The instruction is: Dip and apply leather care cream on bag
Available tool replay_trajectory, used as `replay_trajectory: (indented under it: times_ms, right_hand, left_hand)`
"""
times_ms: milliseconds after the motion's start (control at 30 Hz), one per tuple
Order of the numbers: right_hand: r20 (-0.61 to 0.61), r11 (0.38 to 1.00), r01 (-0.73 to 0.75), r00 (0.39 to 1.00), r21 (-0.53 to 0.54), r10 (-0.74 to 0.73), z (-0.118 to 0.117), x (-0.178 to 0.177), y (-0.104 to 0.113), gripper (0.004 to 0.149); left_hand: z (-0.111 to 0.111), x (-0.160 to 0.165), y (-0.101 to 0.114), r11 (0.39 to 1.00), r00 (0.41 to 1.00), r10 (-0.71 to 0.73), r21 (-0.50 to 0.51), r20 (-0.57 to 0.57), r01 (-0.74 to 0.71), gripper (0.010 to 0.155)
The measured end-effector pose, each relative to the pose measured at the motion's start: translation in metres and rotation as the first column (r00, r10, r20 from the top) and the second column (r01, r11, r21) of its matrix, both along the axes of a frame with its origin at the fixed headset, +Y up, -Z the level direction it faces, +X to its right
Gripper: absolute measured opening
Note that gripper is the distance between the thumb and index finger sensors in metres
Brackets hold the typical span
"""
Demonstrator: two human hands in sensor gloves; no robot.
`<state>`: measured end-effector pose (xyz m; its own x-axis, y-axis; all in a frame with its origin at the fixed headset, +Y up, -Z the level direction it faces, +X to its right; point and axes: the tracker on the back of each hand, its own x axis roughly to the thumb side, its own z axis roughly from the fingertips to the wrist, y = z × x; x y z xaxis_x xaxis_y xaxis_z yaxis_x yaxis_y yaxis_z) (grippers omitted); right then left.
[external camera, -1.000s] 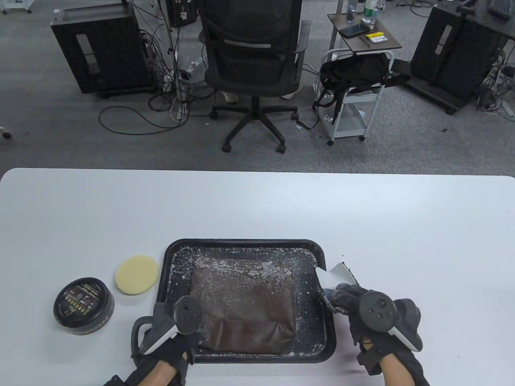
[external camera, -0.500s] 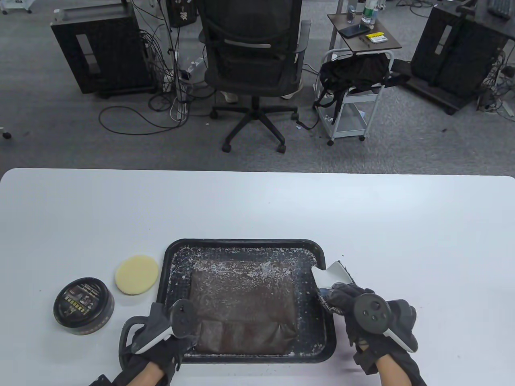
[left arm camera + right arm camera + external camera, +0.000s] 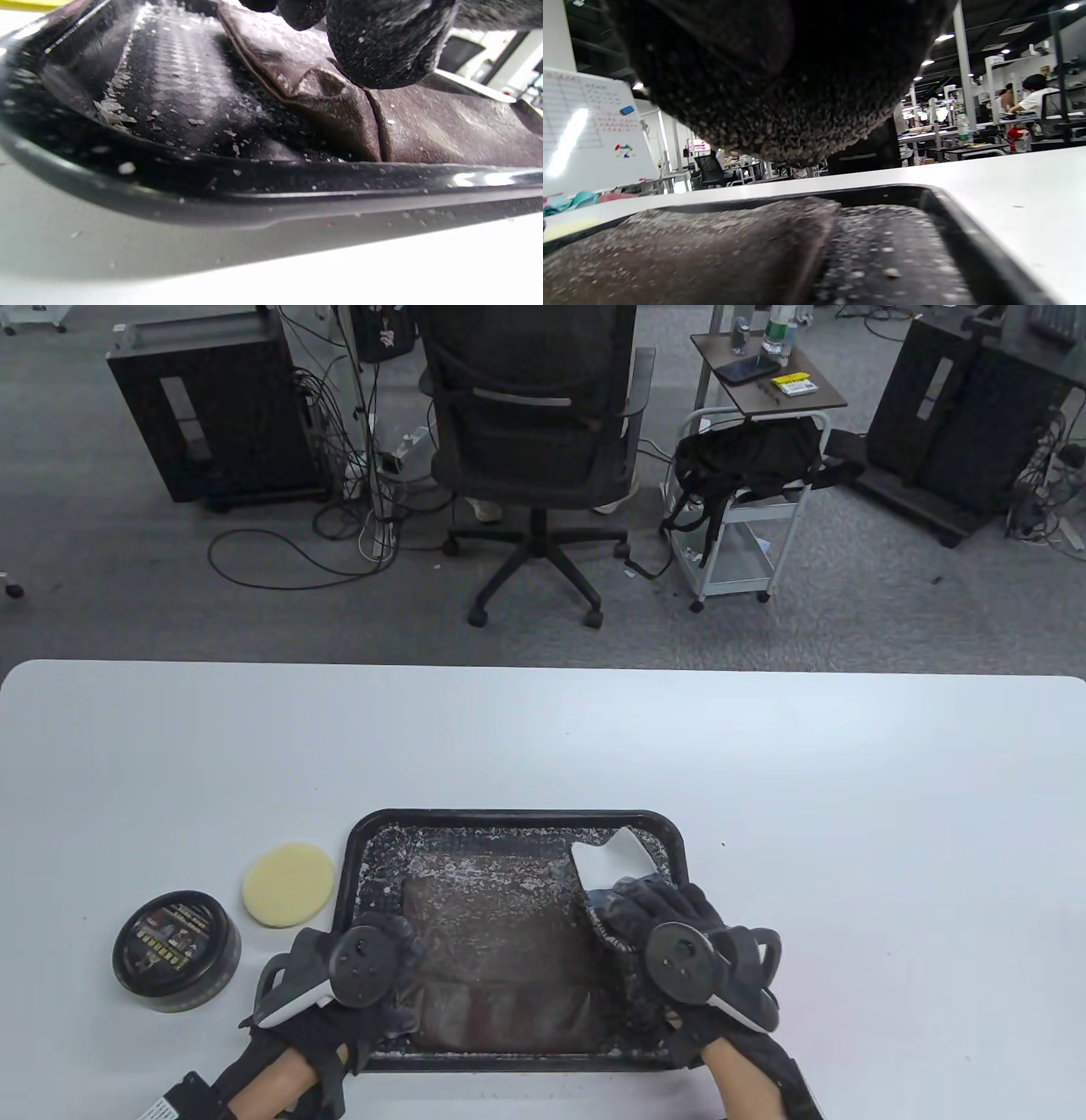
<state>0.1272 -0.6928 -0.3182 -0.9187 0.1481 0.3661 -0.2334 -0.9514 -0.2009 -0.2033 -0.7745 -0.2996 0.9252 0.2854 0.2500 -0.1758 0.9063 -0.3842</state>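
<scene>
A brown leather bag [image 3: 501,933] speckled with white flakes lies flat in a black tray [image 3: 509,816]. My left hand [image 3: 394,971] is at the bag's near left corner, and a fingertip [image 3: 382,46] presses down on the leather [image 3: 445,131] there. My right hand [image 3: 632,906] is over the bag's right side and grips a white cloth [image 3: 612,858] that sticks out toward the tray's far right corner. A round dark cream tin [image 3: 176,952], lid on, and a yellow sponge pad [image 3: 288,886] sit left of the tray. The right wrist view shows the glove [image 3: 780,84] just above the bag [image 3: 691,250].
White flakes litter the tray floor [image 3: 178,97]. Beyond the white table [image 3: 764,746] stand an office chair [image 3: 534,432], a small cart [image 3: 747,500] and dark cabinets on the carpet.
My right hand has carried the white cloth from beside the tray's right edge leftward onto the bag. My left hand has shifted slightly left and back at the bag's near left corner.
</scene>
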Motion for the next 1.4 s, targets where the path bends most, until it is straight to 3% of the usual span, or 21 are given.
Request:
replay_trajectory:
  times_ms: [200,400,733,933,1400]
  right_hand:
    - [-0.064,0.998,-0.065,0.996,-0.016,0.064,-0.012,-0.067,-0.012,0.049]
    - [-0.091,0.993,-0.106,0.991,-0.054,0.101,-0.031,-0.131,-0.020,0.049]
    - [-0.082,0.985,-0.098,0.993,-0.145,0.087,-0.057,-0.200,-0.043,0.051]
    - [-0.171,0.958,-0.179,0.975,-0.225,0.142,-0.058,-0.219,-0.061,0.051]
    - [-0.075,0.940,-0.249,0.968,-0.235,0.238,-0.065,-0.197,-0.058,0.052]
  left_hand:
    - [-0.002,0.001,-0.015,0.995,0.997,-0.057,-0.079,0.043,0.060,0.068]
    - [-0.005,-0.001,-0.019,0.992,0.999,-0.025,-0.119,0.034,0.029,0.067]
    - [-0.008,-0.007,-0.024,0.989,0.998,-0.001,-0.147,0.056,0.010,0.067]
    - [-0.010,-0.009,-0.026,0.986,0.999,0.022,-0.168,0.049,-0.014,0.066]
    - [-0.009,-0.011,-0.023,0.984,0.998,0.043,-0.174,0.043,-0.035,0.065]
